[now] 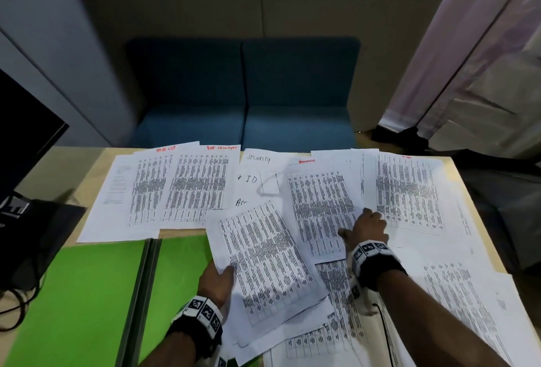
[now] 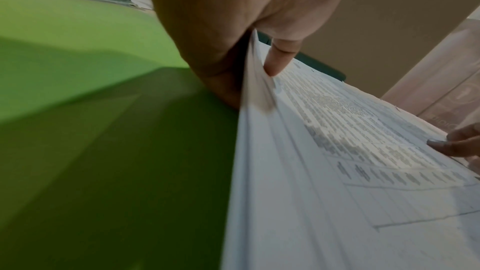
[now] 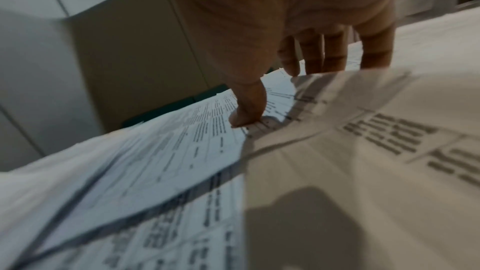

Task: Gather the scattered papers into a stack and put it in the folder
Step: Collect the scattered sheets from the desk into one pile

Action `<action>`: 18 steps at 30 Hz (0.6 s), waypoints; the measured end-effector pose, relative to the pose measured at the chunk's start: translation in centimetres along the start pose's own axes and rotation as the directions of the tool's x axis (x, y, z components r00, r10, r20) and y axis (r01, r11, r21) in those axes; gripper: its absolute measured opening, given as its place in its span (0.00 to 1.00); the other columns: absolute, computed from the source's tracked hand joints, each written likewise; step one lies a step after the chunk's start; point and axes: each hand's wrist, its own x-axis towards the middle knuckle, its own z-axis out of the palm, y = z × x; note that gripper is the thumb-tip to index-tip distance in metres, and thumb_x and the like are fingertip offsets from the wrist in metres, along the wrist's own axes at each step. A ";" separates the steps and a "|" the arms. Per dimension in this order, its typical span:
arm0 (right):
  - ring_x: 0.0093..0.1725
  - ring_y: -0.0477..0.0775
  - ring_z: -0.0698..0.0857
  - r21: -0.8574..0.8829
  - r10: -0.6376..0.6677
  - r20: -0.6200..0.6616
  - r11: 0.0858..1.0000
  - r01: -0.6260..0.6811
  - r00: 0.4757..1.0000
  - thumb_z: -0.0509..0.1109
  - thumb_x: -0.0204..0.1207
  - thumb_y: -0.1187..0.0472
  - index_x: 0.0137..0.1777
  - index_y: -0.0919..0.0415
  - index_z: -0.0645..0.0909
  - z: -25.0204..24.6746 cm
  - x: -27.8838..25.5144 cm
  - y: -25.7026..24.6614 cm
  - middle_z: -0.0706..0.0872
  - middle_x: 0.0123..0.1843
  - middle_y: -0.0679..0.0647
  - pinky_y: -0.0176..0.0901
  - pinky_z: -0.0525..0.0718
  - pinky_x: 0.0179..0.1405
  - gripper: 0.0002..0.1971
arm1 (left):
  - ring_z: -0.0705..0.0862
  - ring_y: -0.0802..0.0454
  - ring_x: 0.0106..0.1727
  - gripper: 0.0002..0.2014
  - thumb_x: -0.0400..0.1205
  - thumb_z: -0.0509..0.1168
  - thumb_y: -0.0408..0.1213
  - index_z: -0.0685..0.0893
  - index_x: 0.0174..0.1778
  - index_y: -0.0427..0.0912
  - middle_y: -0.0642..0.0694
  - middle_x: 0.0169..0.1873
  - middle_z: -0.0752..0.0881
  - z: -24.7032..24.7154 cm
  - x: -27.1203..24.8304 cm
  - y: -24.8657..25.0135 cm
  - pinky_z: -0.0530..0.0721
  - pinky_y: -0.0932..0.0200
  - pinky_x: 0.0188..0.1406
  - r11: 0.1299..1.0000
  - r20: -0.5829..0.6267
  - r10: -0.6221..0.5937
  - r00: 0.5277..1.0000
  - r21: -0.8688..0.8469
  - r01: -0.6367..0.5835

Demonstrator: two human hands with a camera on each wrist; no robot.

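Printed white papers [image 1: 407,188] lie scattered over the wooden table. An open green folder [image 1: 82,302] lies at the front left. My left hand [image 1: 218,280] pinches the left edge of a small stack of sheets [image 1: 263,258], thumb on top, lifted slightly over the folder's right half; in the left wrist view the thumb [image 2: 279,56] presses the stack [image 2: 324,151] beside the green folder [image 2: 91,110]. My right hand [image 1: 367,227] rests on a printed sheet [image 1: 322,208] at centre right, with its thumb [image 3: 249,108] and fingers [image 3: 335,52] pressing down on the sheet [image 3: 182,151].
A dark monitor [image 1: 23,138] with cables stands at the left edge. A blue sofa [image 1: 243,94] sits behind the table. A handwritten sheet [image 1: 257,173] lies at the back centre. A black cable [image 1: 386,334] runs along my right forearm.
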 end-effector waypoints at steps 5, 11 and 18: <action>0.67 0.66 0.76 0.117 -0.040 -0.016 0.992 0.042 0.999 0.82 0.64 0.54 0.74 0.65 0.65 0.0 0.6 0.3 0.74 0.68 0.62 0.59 0.79 0.61 0.42 | 0.77 0.40 0.70 0.26 0.80 0.64 0.38 0.72 0.74 0.38 0.40 0.70 0.79 0.0 0.2 -0.4 0.71 0.46 0.74 0.999 0.010 -0.007 1.000 0.051 0.007; 0.37 0.60 0.84 0.371 -0.036 -0.099 0.926 0.070 0.994 0.69 0.74 0.65 0.51 0.65 0.82 -1.6 1.3 0.8 0.85 0.39 0.60 0.47 0.84 0.38 0.08 | 0.72 0.38 0.74 0.27 0.80 0.64 0.34 0.68 0.76 0.35 0.37 0.73 0.74 -0.1 -0.1 -0.3 0.66 0.48 0.77 0.996 -0.008 0.056 0.998 0.069 -0.055; 0.33 0.60 0.82 0.526 0.082 -0.173 0.850 0.022 0.982 0.66 0.74 0.71 0.51 0.67 0.82 -5.1 1.6 2.2 0.84 0.41 0.65 0.44 0.80 0.30 0.07 | 0.71 0.38 0.74 0.25 0.81 0.62 0.28 0.68 0.75 0.32 0.37 0.72 0.74 -0.2 -0.7 0.4 0.64 0.50 0.76 0.994 -0.008 0.093 0.996 0.063 -0.093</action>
